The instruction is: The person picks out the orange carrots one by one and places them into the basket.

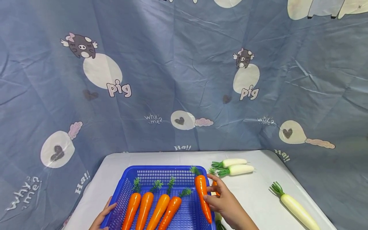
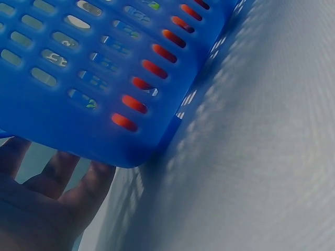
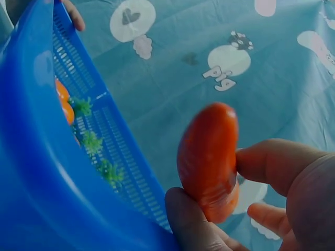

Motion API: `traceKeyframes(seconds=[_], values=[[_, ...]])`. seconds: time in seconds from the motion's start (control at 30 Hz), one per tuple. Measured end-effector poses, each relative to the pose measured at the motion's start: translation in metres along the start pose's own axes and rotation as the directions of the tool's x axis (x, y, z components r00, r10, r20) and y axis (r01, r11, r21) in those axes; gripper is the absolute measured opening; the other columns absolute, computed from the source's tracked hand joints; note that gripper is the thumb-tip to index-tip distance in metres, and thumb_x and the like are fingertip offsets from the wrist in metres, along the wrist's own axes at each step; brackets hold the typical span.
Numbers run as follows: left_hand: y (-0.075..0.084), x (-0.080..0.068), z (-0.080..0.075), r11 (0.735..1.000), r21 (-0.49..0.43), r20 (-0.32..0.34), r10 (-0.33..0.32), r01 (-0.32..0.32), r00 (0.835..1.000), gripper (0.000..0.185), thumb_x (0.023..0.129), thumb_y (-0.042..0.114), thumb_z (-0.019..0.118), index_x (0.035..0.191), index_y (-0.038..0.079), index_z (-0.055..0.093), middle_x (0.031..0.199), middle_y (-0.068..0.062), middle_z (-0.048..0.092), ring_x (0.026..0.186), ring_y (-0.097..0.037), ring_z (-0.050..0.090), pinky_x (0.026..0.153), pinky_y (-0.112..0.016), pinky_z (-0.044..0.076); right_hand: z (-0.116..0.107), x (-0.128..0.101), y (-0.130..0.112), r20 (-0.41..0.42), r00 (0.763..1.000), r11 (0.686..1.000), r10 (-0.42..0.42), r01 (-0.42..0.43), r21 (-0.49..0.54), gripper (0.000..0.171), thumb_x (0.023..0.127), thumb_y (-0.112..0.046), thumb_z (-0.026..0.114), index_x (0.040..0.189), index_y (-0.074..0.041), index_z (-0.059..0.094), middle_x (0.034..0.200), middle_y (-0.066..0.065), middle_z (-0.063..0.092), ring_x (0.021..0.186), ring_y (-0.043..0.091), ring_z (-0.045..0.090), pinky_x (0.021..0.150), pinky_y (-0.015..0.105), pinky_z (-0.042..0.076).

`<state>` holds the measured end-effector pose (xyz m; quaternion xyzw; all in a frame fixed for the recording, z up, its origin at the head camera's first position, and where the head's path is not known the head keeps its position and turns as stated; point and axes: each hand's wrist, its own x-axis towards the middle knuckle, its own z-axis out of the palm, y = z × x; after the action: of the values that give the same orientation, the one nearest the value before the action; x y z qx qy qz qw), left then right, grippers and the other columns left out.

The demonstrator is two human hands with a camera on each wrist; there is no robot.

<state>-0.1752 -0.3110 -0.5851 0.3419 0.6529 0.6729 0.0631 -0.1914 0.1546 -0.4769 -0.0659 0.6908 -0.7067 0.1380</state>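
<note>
In the head view my right hand (image 1: 225,203) pinches an orange carrot (image 1: 203,195) with a green leafy top, over the right side of a blue plastic basket (image 1: 172,167). The right wrist view shows this carrot (image 3: 209,157) between thumb and fingers, beside the basket wall. My left hand (image 1: 104,215) holds the basket's left rim, fingers hooked over it. From below, the left wrist view shows the left hand's fingers (image 2: 86,191) at the rim. Several carrots (image 1: 145,209) lie side by side in the basket, tops pointing away.
Two white radishes (image 1: 237,169) lie on the white table (image 1: 253,195) at the back right. Another radish (image 1: 299,209) lies farther right. Behind the right hand, another carrot (image 1: 215,184) is partly hidden. A blue-grey patterned cloth (image 1: 172,80) hangs around the table.
</note>
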Motion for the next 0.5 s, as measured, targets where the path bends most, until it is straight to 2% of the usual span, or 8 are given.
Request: traceKeyframes(seconds=[0.2, 0.43, 0.5], values=[[0.001, 0.000, 0.001, 0.999, 0.027, -0.028, -0.035, 0.035, 0.999, 0.057, 0.098, 0.018, 0.030, 0.153, 0.009, 0.017, 0.144, 0.045, 0.005, 0.123, 0.024, 0.021, 0.088, -0.022, 0.044, 0.010, 0.002, 0.001, 0.020, 1.000, 1.000, -0.025, 0.024, 0.009, 0.076, 0.086, -0.014, 0.070, 0.148, -0.020, 0.027, 0.122, 0.025, 0.044, 0.095, 0.027, 0.062, 0.077, 0.044, 0.055], [0.001, 0.000, 0.001, 1.000, 0.005, -0.001, 0.003, -0.003, 1.000, 0.056, 0.098, 0.015, 0.027, 0.153, 0.009, 0.016, 0.146, 0.043, 0.005, 0.125, 0.023, 0.020, 0.090, -0.022, 0.043, 0.022, 0.005, -0.001, 0.020, 1.000, 0.999, -0.017, 0.016, 0.040, 0.071, 0.087, -0.012, 0.068, 0.146, -0.021, 0.030, 0.121, 0.024, 0.046, 0.095, 0.028, 0.065, 0.077, 0.044, 0.055], [0.001, 0.000, 0.001, 1.000, 0.008, -0.012, -0.015, 0.015, 1.000, 0.056, 0.098, 0.016, 0.028, 0.153, 0.010, 0.017, 0.145, 0.044, 0.005, 0.124, 0.024, 0.020, 0.089, -0.021, 0.043, 0.025, 0.007, -0.001, 0.013, 1.000, 0.999, -0.012, 0.012, 0.036, 0.069, 0.088, -0.011, 0.067, 0.146, -0.023, 0.032, 0.120, 0.024, 0.045, 0.094, 0.028, 0.064, 0.076, 0.044, 0.055]])
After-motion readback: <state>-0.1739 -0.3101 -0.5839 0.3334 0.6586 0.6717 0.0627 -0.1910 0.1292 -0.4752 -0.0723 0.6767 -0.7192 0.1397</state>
